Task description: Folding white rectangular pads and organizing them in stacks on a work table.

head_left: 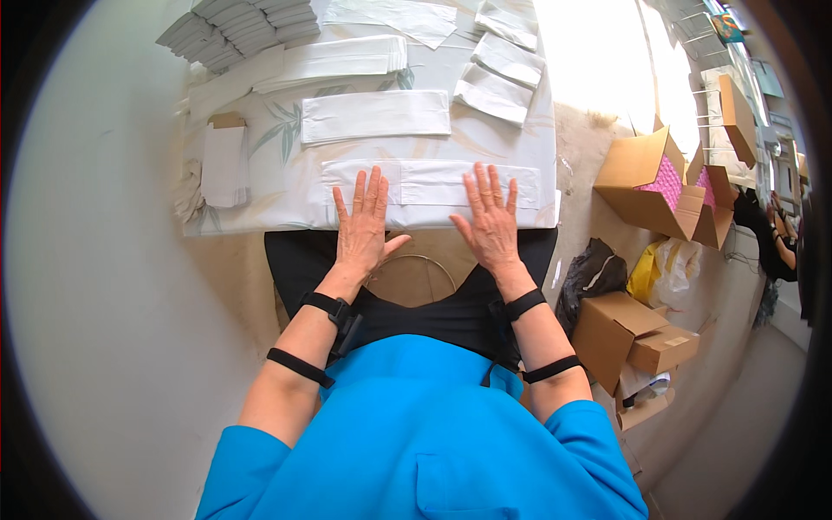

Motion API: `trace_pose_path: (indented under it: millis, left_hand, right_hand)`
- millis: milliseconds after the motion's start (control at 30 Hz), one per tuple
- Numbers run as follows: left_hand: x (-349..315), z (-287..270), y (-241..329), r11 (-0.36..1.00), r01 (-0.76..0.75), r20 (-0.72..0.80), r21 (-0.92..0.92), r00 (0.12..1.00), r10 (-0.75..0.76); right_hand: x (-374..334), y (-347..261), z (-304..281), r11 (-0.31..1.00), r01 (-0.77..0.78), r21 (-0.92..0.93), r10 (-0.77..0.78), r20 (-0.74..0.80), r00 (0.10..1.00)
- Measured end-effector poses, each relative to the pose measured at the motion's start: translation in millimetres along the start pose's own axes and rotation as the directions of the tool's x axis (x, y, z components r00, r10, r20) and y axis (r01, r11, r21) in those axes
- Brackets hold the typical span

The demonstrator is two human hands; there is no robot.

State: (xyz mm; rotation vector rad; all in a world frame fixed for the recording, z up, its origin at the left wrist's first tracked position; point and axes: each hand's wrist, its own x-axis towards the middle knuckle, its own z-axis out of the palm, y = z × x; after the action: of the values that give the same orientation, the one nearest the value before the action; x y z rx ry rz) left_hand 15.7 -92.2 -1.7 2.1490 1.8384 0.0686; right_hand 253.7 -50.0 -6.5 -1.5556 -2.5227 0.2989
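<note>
Left hand [362, 227] and right hand [493, 225] lie palm down, fingers spread, gripping nothing, over a long white strip [433, 184] (a shorter white bundle [374, 116] just beyond) at the near edge of the table [282, 186]

Open cardboard box [637, 208], pink packing [662, 185] inside; white bag [679, 269]
</note>
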Motion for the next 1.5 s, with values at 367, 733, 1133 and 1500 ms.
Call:
trace_pose_path:
  millis: [367,733,1133,1500]
  left_hand:
    - [-4.0,8.7,-1.4,0.998,-0.025,0.025,0.049,0.999,0.024]
    - [-2.8,12.0,-0.9,0.999,-0.022,0.006,0.047,1.000,0.022]
    - [-11.5,-11.5,-17.0,0.999,0.033,-0.267,-0.022,0.963,-0.038]
    - [7.5,-22.3,-73.9,0.586,0.660,0.007,-0.471,0.667,-0.745]
  right_hand:
    - [16.2,-31.4,23.8,0.996,0.050,0.067,-0.050,0.000,0.999]
    - [21.2,-41.0,25.8,0.994,0.028,0.106,-0.030,0.014,0.999]
    - [31.0,-46.7,17.9,0.972,0.179,0.152,-0.166,-0.095,0.981]
    - [39.3,-65.9,26.4,0.961,0.273,0.051,-0.266,-0.119,0.957]
